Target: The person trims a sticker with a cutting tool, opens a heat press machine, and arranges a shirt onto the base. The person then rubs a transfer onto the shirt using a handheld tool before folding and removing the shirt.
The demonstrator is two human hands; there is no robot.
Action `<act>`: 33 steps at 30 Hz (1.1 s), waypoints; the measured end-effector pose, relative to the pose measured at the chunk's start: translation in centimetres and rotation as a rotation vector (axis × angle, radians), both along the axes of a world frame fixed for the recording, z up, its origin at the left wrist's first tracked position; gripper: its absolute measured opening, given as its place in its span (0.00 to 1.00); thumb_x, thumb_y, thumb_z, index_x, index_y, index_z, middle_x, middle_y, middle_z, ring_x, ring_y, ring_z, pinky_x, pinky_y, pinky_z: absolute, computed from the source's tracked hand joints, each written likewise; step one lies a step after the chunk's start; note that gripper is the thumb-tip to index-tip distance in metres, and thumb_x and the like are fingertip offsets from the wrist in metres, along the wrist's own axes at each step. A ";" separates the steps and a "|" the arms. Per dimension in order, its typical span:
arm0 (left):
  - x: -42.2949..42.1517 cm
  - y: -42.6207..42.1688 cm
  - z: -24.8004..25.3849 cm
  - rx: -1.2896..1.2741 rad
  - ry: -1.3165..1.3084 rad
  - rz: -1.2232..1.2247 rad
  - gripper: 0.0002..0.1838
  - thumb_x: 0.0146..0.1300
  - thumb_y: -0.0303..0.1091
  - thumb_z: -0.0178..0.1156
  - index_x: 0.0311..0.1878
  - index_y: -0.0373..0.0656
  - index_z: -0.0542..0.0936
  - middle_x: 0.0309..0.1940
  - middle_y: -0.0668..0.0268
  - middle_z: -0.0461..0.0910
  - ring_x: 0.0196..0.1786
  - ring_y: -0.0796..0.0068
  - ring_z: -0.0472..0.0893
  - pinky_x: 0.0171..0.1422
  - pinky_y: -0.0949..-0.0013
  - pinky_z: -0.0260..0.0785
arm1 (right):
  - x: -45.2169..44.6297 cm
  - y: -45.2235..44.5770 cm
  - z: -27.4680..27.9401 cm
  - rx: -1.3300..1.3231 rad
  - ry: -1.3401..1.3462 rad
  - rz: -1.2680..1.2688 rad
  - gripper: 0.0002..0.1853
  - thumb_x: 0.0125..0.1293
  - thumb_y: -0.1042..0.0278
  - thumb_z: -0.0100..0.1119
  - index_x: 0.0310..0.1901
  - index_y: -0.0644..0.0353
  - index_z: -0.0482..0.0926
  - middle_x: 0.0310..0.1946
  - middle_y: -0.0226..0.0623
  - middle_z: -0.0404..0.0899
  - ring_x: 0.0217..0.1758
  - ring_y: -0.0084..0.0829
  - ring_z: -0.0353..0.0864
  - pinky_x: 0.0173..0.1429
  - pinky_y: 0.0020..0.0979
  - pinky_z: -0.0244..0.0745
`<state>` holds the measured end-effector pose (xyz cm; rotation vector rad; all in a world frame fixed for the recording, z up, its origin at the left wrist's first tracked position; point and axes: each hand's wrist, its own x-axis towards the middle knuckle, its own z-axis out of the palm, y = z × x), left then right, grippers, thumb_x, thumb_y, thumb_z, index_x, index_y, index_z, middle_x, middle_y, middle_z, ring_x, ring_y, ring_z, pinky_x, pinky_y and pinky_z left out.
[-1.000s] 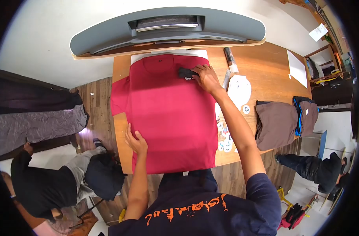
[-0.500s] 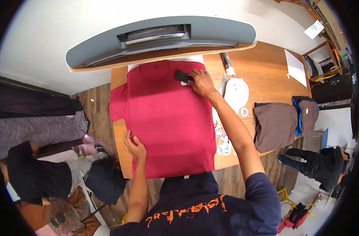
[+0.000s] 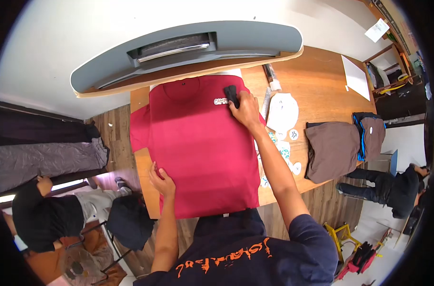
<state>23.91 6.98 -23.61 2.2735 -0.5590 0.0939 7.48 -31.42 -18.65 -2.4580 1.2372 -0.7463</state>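
A dark red T-shirt (image 3: 202,157) lies flat on the wooden table, its collar toward the far side. White lettering (image 3: 220,101) shows on its upper right chest, partly covered. My right hand (image 3: 247,109) is closed on a small black cloth (image 3: 231,95), which touches the shirt at the right end of the lettering. Down by the shirt's lower left edge, my left hand (image 3: 162,183) rests with thumb and fingers apart, holding nothing.
A grey machine cover (image 3: 179,55) overhangs the shirt's collar end. On the table (image 3: 317,81), right of the shirt, lie a white rounded piece (image 3: 283,113), several round stickers and folded brown garments (image 3: 333,150). People sit at left (image 3: 50,214) and stand at right (image 3: 398,193).
My right hand has shifted the black cloth rightward and turned it, uncovering more of the white lettering. My left hand stays at the shirt's edge. The view has moved slightly.
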 end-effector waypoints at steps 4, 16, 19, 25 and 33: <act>-0.1 0.0 -0.1 0.016 -0.010 0.004 0.24 0.78 0.50 0.50 0.63 0.40 0.79 0.58 0.55 0.81 0.60 0.52 0.79 0.67 0.50 0.64 | 1.0 0.8 0.8 0.022 -0.063 -0.024 0.16 0.58 0.60 0.72 0.40 0.62 0.79 0.39 0.43 0.82 0.46 0.48 0.79 0.53 0.46 0.70; -0.1 0.1 -0.1 -0.006 -0.031 0.001 0.25 0.79 0.50 0.50 0.62 0.40 0.79 0.58 0.55 0.81 0.61 0.51 0.78 0.70 0.48 0.63 | 3.8 2.5 -0.2 0.076 -0.033 -0.015 0.17 0.59 0.58 0.71 0.41 0.60 0.79 0.40 0.42 0.82 0.47 0.47 0.78 0.53 0.47 0.70; -0.1 0.0 0.4 0.009 -0.020 0.006 0.25 0.79 0.51 0.49 0.62 0.40 0.79 0.58 0.56 0.81 0.62 0.51 0.77 0.72 0.47 0.61 | 4.5 3.0 0.7 0.072 -0.051 -0.039 0.17 0.59 0.59 0.71 0.42 0.60 0.78 0.40 0.42 0.81 0.48 0.47 0.78 0.53 0.47 0.70; 0.1 0.3 -0.2 0.011 -0.022 0.003 0.25 0.78 0.50 0.49 0.63 0.41 0.78 0.58 0.57 0.80 0.63 0.50 0.77 0.71 0.46 0.60 | 5.2 3.7 -0.4 0.050 -0.056 0.009 0.16 0.60 0.59 0.71 0.42 0.60 0.78 0.41 0.42 0.80 0.47 0.47 0.78 0.53 0.47 0.69; -0.1 0.3 -0.1 0.035 0.026 0.014 0.25 0.78 0.51 0.48 0.63 0.42 0.78 0.60 0.57 0.80 0.65 0.52 0.77 0.69 0.47 0.61 | 3.0 2.5 0.6 0.002 -0.034 0.001 0.16 0.60 0.60 0.72 0.41 0.60 0.78 0.40 0.42 0.80 0.46 0.47 0.77 0.51 0.46 0.68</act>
